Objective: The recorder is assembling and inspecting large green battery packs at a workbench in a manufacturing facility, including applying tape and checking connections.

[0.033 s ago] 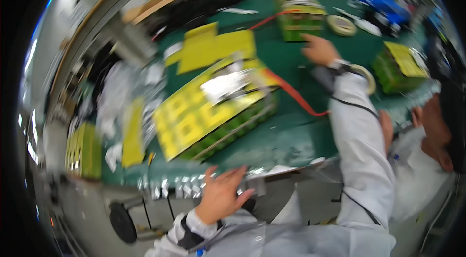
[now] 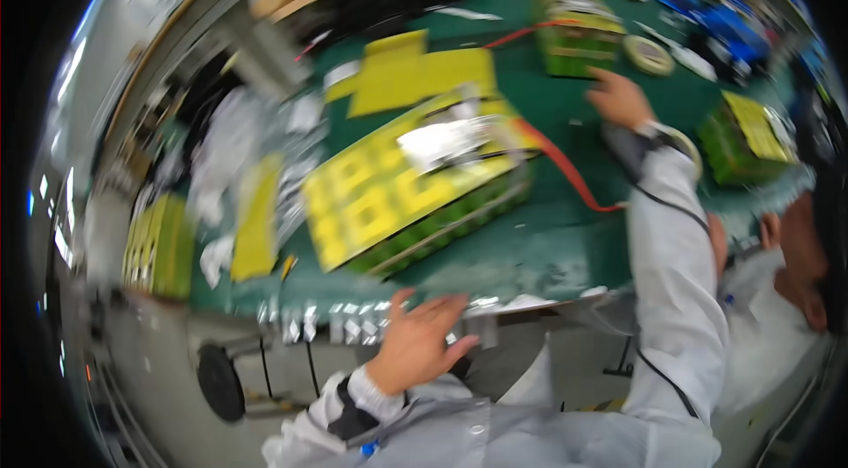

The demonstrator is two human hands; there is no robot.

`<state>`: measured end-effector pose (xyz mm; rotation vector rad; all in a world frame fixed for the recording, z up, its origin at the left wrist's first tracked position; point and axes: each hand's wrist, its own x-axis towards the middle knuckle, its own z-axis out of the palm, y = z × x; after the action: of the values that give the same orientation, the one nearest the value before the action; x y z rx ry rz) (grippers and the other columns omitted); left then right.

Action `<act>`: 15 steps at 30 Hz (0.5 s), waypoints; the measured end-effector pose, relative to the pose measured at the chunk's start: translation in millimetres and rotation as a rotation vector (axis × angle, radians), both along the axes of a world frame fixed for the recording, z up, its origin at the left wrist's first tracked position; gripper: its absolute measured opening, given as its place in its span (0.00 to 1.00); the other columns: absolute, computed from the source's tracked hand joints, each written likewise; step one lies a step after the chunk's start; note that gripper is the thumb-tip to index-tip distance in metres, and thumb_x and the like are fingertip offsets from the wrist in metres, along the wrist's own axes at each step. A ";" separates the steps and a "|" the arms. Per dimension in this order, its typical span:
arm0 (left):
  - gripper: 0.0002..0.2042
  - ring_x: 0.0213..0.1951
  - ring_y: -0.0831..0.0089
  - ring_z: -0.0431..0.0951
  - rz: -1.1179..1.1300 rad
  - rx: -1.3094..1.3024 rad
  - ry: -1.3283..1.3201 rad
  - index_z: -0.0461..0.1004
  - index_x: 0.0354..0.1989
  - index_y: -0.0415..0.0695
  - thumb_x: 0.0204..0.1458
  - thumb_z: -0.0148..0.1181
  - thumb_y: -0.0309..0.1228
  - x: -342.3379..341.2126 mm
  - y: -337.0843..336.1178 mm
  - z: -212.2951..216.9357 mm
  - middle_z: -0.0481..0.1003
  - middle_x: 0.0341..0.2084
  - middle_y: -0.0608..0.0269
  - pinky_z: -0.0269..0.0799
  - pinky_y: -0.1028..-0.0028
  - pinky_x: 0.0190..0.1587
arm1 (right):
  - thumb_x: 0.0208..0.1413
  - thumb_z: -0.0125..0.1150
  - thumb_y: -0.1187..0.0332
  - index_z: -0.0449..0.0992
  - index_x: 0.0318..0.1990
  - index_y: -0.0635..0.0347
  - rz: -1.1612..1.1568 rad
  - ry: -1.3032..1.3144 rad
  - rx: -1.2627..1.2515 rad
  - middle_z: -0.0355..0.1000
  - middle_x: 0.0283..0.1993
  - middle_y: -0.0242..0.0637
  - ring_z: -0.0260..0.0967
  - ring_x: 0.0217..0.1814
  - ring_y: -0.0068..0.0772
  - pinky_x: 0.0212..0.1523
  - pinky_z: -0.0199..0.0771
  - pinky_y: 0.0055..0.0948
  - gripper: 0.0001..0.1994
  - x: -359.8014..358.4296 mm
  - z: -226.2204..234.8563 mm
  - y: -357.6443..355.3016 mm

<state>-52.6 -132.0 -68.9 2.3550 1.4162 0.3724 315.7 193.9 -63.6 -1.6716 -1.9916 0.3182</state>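
Note:
A large battery pack with a yellow top sheet and green cells lies slanted on the green table, a silvery film patch on top and a red lead trailing from its right end. My left hand is by the front edge, just short of this pack, fingers spread and holding nothing. Farther off, my right hand reaches out with its index finger extended to the near side of a smaller green-yellow pack. Its other fingers look curled and are partly hidden; I see nothing held. Motion blurs the picture.
Yellow sheets lie behind the large pack. Tape rolls and another pack stand on the right, near a co-worker. Clear plastic bags and a yellow-green block are on the left. A round stool stands below.
The whole view has swung slightly left, so the table and its packs sit farther right in the picture. Both hands keep nearly the same places and poses.

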 end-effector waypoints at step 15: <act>0.23 0.48 0.54 0.78 0.603 0.209 -0.609 0.72 0.57 0.36 0.51 0.61 0.30 -123.7 9.5 0.7 0.75 0.47 0.49 0.72 0.63 0.53 | 0.65 0.55 0.64 0.73 0.60 0.65 -0.201 0.648 0.073 0.77 0.56 0.37 0.73 0.58 0.29 0.54 0.66 0.26 0.20 -7.9 14.7 -249.5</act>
<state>-176.3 -122.5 -68.2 1.6527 1.7705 1.3189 307.8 -55.6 -48.9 -1.4613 -1.3334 0.6135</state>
